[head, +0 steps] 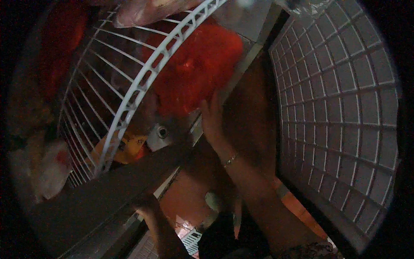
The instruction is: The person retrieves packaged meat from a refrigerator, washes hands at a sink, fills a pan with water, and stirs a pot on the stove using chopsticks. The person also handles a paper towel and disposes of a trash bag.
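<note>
The view is very dim. My right hand point(212, 119), with a bracelet on the wrist, has its fingers apart at the lower right edge of a glossy red thing point(194, 68), perhaps a plastic bag. Its palm is beside a pale ledge point(244, 63). My left hand point(148, 205) is lower down, its fingers curled over the edge of a long dark board point(113, 181). Part of those fingers is lost in shadow. A pale object with a dark round opening point(162, 131) and a yellow packet point(129, 147) lie just beyond the board.
A white wire rack with a curved rim point(139, 77) stands at upper left, with a pale bundle point(148, 13) over its top. A large panel with a pale grid point(336, 123) stands along the right. Near my body is a light-blue slatted plastic piece point(191, 241).
</note>
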### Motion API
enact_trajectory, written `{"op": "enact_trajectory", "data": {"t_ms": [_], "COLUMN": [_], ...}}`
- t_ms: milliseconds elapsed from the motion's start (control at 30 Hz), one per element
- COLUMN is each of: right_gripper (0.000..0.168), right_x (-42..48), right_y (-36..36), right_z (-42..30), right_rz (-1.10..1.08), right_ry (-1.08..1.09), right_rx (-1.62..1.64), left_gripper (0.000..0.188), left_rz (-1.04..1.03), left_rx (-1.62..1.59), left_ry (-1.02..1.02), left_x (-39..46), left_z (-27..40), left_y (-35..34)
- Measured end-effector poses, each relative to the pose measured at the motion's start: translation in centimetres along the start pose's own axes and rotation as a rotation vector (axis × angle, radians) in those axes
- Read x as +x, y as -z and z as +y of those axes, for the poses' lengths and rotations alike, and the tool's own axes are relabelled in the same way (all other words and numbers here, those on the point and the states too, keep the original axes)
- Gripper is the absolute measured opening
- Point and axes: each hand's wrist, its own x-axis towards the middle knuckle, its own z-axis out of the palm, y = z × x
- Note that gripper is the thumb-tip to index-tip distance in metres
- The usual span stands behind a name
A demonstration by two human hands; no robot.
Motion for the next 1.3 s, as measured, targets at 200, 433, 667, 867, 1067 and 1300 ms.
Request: {"op": "enact_trajectory", "data": {"t_ms": [200, 433, 667, 867, 1067, 1300], "right_gripper": [0.043, 0.03, 0.024, 0.021, 0.023, 0.025], "right_x": [-10.1, -15.7, -23.6, -29.8, -26.3, -25.4], "right_y": [4.3, 11.0, 21.6, 37.7, 44.6, 45.8], "right_z": [1.9, 3.7, 12.3, 12.4, 5.4, -0.9], "right_rz": [-0.128, -0.19, -0.092, -0.127, 0.005, -0.013], "right_ry": [-0.219, -0.302, -0.514, -0.589, -0.655, -0.611], "right_rx": [-0.006, 0.317, 0.5, 0.196, 0.141, 0.146], "left_gripper": [0.057, 0.052, 0.059, 0.058, 0.056, 0.052], "left_rz": [-0.272, -0.589, -0.521, -0.589, -0.309, -0.137], "left_rx": [0.26, 0.54, 0.425, 0.599, 0.466, 0.834], "left_ry": [-0.097, -0.224, -0.083, -0.122, 0.174, 0.448], "left_x": [1.0, 0.2, 1.8, -2.8, -3.0, -20.6], "left_z": [-0.4, 0.9, 2.1, 3.9, 2.6, 0.9], "left_y": [-1.9, -5.0, -4.6, -9.6, -6.3, 0.8]}}
